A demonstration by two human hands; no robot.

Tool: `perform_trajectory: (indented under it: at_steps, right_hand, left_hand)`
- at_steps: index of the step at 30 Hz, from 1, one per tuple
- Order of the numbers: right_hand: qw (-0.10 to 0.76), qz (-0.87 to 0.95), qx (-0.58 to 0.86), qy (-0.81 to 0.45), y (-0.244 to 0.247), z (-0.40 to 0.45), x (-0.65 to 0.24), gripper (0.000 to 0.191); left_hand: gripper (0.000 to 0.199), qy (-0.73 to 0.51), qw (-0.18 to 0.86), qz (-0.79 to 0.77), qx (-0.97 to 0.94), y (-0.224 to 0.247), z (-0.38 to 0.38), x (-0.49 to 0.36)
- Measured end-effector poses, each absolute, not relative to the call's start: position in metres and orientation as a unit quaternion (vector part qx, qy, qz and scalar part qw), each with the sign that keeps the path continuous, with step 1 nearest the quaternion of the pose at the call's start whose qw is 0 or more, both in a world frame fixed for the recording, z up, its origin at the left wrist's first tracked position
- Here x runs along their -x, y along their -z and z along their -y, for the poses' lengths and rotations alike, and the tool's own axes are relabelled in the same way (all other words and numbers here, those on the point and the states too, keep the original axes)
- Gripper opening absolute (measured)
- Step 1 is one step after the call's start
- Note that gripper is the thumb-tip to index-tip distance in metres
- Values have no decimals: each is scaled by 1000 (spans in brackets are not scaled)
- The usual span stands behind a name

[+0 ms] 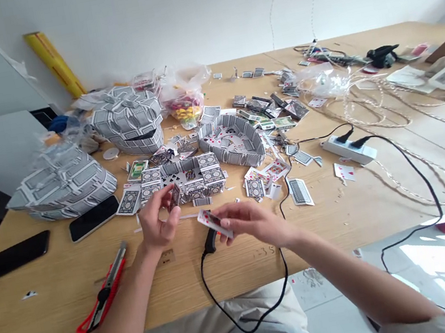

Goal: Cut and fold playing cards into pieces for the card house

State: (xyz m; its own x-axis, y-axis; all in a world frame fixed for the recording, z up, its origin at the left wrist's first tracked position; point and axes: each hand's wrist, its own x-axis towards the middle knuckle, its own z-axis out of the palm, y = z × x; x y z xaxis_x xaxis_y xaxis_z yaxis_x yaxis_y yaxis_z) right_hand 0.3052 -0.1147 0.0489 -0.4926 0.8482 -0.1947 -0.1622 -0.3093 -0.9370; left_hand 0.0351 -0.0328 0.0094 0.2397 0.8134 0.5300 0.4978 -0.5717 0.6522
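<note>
Between thumb and fingers, my left hand (161, 220) pinches a small folded card piece (174, 197) in front of a box built of playing cards (202, 177). My right hand (249, 220) is closed on a playing card (214, 223) with red marks, tilted and face up. Just below that card lies a black tool handle (210, 241) with a cord. Behind the box, to the right, sits an open heart-shaped tray made of cards (247, 157). Loose cards (255, 186) lie to the right of the box.
A red utility knife (105, 293) and two phones (94, 218) lie at the left. Behind them stand two lidded card-built boxes (64, 183). Plastic bags (187, 101) are farther back. A white power strip (349, 150) with black cords and coiled rope (381, 115) are at the right.
</note>
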Motion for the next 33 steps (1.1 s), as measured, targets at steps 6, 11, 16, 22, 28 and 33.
perform_trajectory:
  at_steps: [6,11,16,22,28,33]
  right_hand:
    - [269,656,477,-520,-33,155,-269,25]
    - [96,807,516,-271,-42,150,-238,34]
    - [-24,808,555,-197,-41,145,-228,36]
    - [-46,779,604,-165,-33,156,-257,29]
    - [-46,746,648,-145,-36,158,-285,25]
    - [-69,724,674,-130,-41,154,-289,23]
  left_hand:
    - [46,-469,149,-379,-784,-8,35,-37]
    - [46,-466,169,-401,-770,-3,34,-39]
    - [49,-462,179,-417,-762,-2,33,-40]
    - [46,-465,180,-382,-778,-3,35,-43]
    - [54,-446,162,-383,-793,-1,35,-50]
    - [41,-424,194,-388,-795,3,30,-53]
